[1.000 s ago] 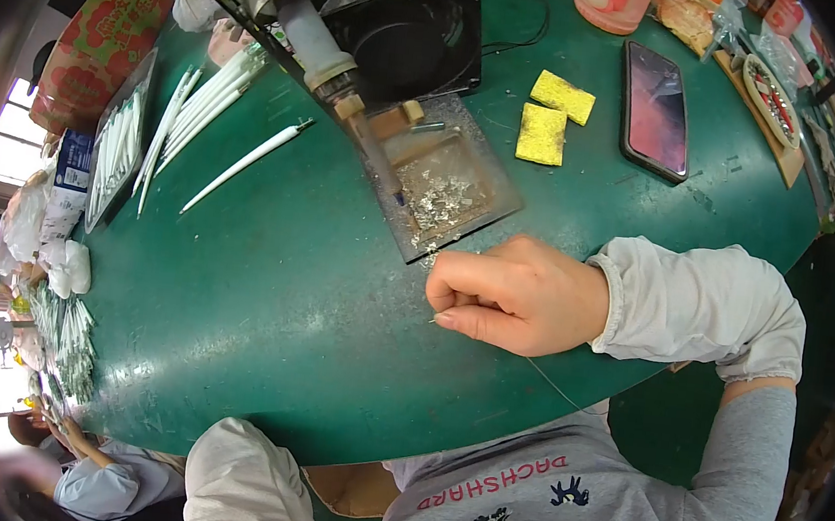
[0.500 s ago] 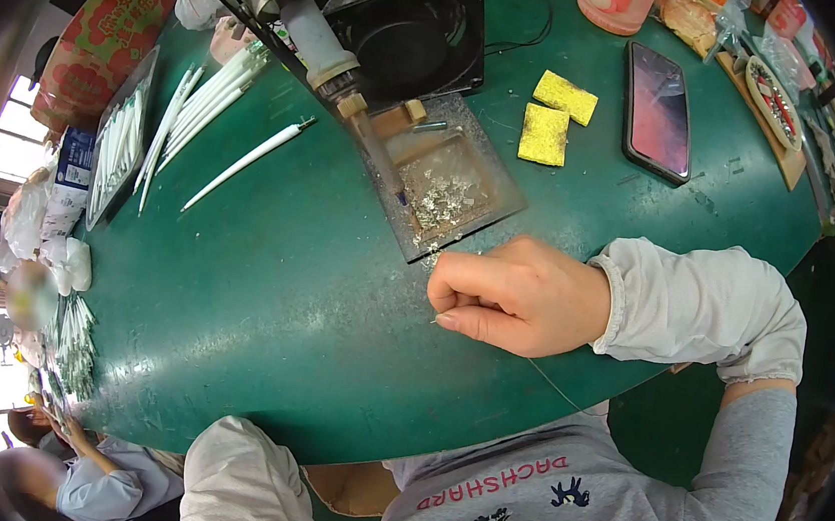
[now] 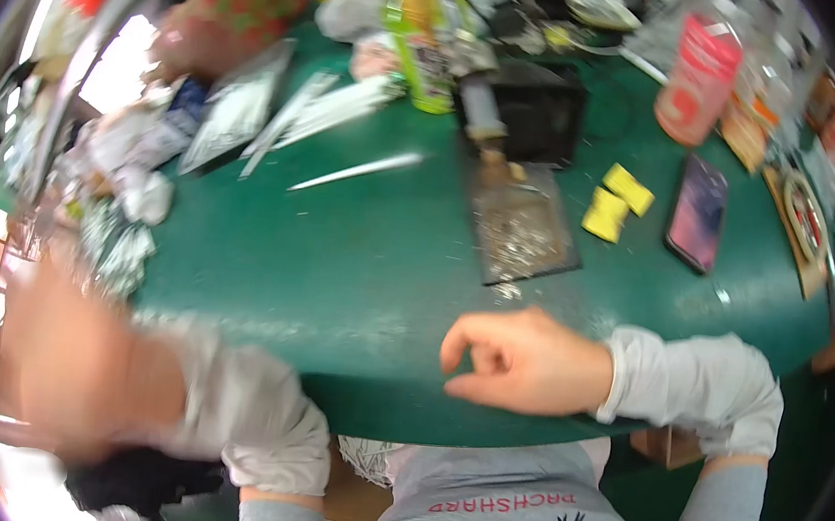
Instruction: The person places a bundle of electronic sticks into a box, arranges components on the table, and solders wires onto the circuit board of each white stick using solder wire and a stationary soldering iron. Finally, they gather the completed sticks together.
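Note:
My right hand (image 3: pixel 528 362) rests near the front edge of the green table (image 3: pixel 339 243). Its thumb and index finger curve apart, and nothing shows between them. Just beyond it lies a dark square tray (image 3: pixel 526 231) strewn with small shiny bits. A tubular tool (image 3: pixel 480 111) on a mount points down at the tray. At the far left my left hand (image 3: pixel 76 358) is raised beside the table edge. Motion smears its fingers, so whatever they hold is hidden. One white stick (image 3: pixel 356 171) lies left of the tray.
Two yellow sponges (image 3: pixel 605 215) and a phone (image 3: pixel 696 215) lie right of the tray. A pink container (image 3: pixel 698 82) stands behind the phone. Several white sticks (image 3: pixel 336 112) and plastic bags (image 3: pixel 147 194) are at the left. A black fan (image 3: pixel 543 107) stands behind the tray.
The view has shifted, with more of the far table showing. My left hand has come into view at the left, moving fast. My right thumb and index finger have parted.

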Demonstrator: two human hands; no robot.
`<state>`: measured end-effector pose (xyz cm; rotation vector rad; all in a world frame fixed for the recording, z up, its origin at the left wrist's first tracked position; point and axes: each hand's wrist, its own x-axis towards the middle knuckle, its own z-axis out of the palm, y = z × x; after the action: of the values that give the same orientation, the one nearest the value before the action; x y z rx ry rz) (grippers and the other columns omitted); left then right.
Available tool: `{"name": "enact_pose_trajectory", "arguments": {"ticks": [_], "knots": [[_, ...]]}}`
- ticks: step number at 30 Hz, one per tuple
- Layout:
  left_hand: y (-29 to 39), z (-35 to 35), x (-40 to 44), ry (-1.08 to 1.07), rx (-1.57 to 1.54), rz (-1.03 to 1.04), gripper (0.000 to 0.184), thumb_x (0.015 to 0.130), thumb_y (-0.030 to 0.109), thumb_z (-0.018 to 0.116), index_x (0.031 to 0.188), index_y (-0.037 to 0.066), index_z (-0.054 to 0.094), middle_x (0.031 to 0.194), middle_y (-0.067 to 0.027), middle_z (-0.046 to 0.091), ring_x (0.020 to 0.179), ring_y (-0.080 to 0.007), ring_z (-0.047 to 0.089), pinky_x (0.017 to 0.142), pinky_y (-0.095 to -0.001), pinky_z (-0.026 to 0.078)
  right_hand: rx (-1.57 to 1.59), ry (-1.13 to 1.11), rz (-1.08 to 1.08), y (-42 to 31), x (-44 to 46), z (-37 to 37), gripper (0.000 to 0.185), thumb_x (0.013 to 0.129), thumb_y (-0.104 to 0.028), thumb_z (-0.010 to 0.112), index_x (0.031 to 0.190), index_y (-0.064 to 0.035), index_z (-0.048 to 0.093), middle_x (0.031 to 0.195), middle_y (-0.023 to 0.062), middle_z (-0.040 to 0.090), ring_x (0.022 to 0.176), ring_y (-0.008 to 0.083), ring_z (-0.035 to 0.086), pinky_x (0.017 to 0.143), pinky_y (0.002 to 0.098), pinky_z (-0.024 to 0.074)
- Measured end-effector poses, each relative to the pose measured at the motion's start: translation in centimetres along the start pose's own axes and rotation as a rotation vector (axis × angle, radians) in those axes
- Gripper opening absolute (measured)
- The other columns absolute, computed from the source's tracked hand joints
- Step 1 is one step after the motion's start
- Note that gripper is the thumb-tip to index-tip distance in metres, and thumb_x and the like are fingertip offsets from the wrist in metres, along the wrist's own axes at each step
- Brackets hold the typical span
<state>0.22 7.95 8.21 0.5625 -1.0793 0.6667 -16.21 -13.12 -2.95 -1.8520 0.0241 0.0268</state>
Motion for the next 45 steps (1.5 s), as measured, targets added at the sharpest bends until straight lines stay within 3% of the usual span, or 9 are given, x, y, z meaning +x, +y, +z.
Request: {"name": "enact_pose_trajectory", "arguments": {"ticks": [4,9,13,15,17,22,31,39,45], "knots": [[-18.2,2.5,2.8,0.538,-0.141,-0.736,0.022,0.082,0.024,0.053,0.087,0.003,0.055,0.082,-0.0061,0.057,0.075,-0.0161,0.054,0.062,-0.0307,0.042,-0.114,0.026,-0.324,-2.9,3.5,6.0,0.031,0.081,-0.03,0.06,0.096,-0.0053,0.05,0.058,0.0118,0.055,0.053,0.0311,0.057,0.05,0.0387,0.0436],[-26.0,1.1,0.8,0.539,0.332,-0.829,0.025,0.082,0.021,0.048,0.095,0.001,0.054,0.087,-0.0077,0.057,0.073,-0.0191,0.051,0.065,-0.0363,0.041,-0.193,0.164,-0.488,-3.8,7.7,10.4,0.027,0.084,-0.03,0.055,0.092,-0.0066,0.047,0.057,0.0125,0.054,0.055,0.0342,0.057,0.049,0.0411,0.0441],[-32.1,-5.6,1.2,0.23,0.811,-0.933,0.024,0.082,0.024,0.05,0.096,0.004,0.049,0.085,-0.0065,0.055,0.073,-0.0166,0.051,0.064,-0.0317,0.042,0.002,-0.262,-0.778,-4.9,6.0,10.6,0.017,0.081,-0.018,0.054,0.088,-0.0066,0.044,0.057,0.0164,0.054,0.054,0.0354,0.056,0.047,0.0418,0.0438],[-31.0,-3.9,2.1,0.558,0.841,-1.003,0.036,0.075,0.023,0.051,0.093,-0.008,0.059,0.084,-0.0163,0.062,0.071,-0.0261,0.06,0.061,-0.0358,0.047,-0.148,-0.384,-0.881,-6.2,2.0,10.4,0.014,0.083,-0.018,0.053,0.09,-0.0085,0.046,0.056,0.0138,0.053,0.05,0.0334,0.055,0.046,0.0409,0.0435],[-36.1,-10.3,1.6,-0.256,1.281,-0.917,0.036,0.075,0.027,0.049,0.082,-0.005,0.064,0.084,-0.0221,0.064,0.076,-0.035,0.063,0.071,-0.041,0.049,0.025,-0.216,-0.955,-7.0,1.2,10.1,0.014,0.076,-0.012,0.057,0.074,-0.004,0.046,0.053,0.0133,0.052,0.05,0.0297,0.056,0.044,0.0366,0.0431],[-37.3,-8.9,-3.0,-1.201,1.305,-0.76,0.042,0.071,0.03,0.058,0.102,0.003,0.063,0.099,-0.0203,0.063,0.096,-0.0331,0.059,0.085,-0.0362,0.044,-0.134,-0.173,-0.446,-0.9,1.0,4.8,0.013,0.089,-0.023,0.048,0.096,-0.0106,0.05,0.06,0.0118,0.056,0.053,0.0322,0.056,0.048,0.0398,0.0461],[-42.8,-7.0,-5.6,-1.579,1.46,-0.989,0.047,0.067,0.016,0.058,0.111,-0.003,0.056,0.107,-0.0249,0.058,0.1,-0.0374,0.056,0.088,-0.0375,0.044,0.019,-0.196,-0.126,3.9,-1.1,0.4,0.016,0.089,-0.019,0.053,0.101,-0.0093,0.056,0.066,0.0045,0.058,0.054,0.0195,0.057,0.051,0.0286,0.0449],[-43.5,-8.9,-8.7,-1.301,1.526,-0.729,0.023,0.081,0.007,0.048,0.103,0.001,0.047,0.102,-0.0268,0.055,0.095,-0.0426,0.055,0.082,-0.0452,0.045,0.057,-0.231,-0.108,4.2,-0.9,0.2,0.015,0.09,-0.018,0.052,0.101,-0.0085,0.056,0.07,0.0037,0.059,0.057,0.0193,0.058,0.053,0.0283,0.0461],[-35.7,-5.7,-6.2,-1.301,1.091,-0.51,0.019,0.08,0.006,0.051,0.097,0.001,0.044,0.092,-0.0246,0.052,0.087,-0.0437,0.052,0.076,-0.0457,0.043,0.02,-0.212,-0.188,4.7,-1.1,0.5,0.014,0.089,-0.017,0.052,0.099,-0.0077,0.056,0.075,0.0035,0.06,0.059,0.0203,0.059,0.054,0.0293,0.047]]}}
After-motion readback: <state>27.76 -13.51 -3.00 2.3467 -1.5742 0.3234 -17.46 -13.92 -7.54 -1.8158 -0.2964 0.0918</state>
